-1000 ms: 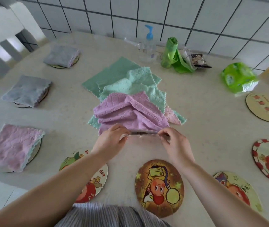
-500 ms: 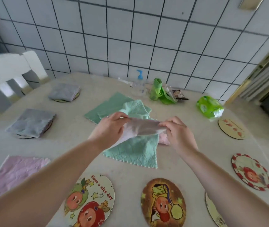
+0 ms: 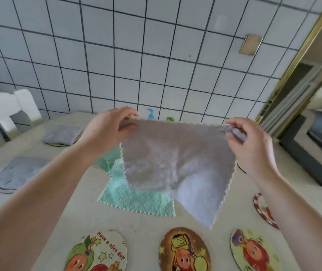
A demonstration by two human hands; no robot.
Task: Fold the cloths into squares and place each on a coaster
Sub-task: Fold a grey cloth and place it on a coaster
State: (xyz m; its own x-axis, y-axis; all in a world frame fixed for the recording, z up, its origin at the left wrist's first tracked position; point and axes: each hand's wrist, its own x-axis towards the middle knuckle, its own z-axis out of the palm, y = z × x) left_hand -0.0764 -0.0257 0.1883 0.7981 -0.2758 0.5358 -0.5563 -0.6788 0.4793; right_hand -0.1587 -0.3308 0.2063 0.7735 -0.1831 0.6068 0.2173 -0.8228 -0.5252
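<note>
I hold a pale lilac-grey cloth (image 3: 175, 163) spread out in the air above the table. My left hand (image 3: 107, 132) pinches its upper left corner and my right hand (image 3: 252, 145) pinches its upper right corner. The cloth hangs down unfolded, one lower corner pointing toward me. Under it lies a pile of mint-green cloths (image 3: 136, 196). Bare picture coasters lie along the near edge: one at the left (image 3: 99, 253), one in the middle (image 3: 183, 251), one at the right (image 3: 254, 251). Two folded grey cloths (image 3: 17, 173) (image 3: 62, 133) rest on coasters at the left.
A red-and-white coaster (image 3: 263, 212) lies at the right, partly behind my forearm. A white chair (image 3: 1, 108) stands at the far left. The tiled wall (image 3: 136, 55) backs the table, and a blue pump bottle top (image 3: 150, 113) shows above the cloth. A dark object (image 3: 312, 153) sits at the right.
Both hands have lifted the lilac cloth off the pile and pulled apart, spreading it open in the air. My view has tilted up toward the wall.
</note>
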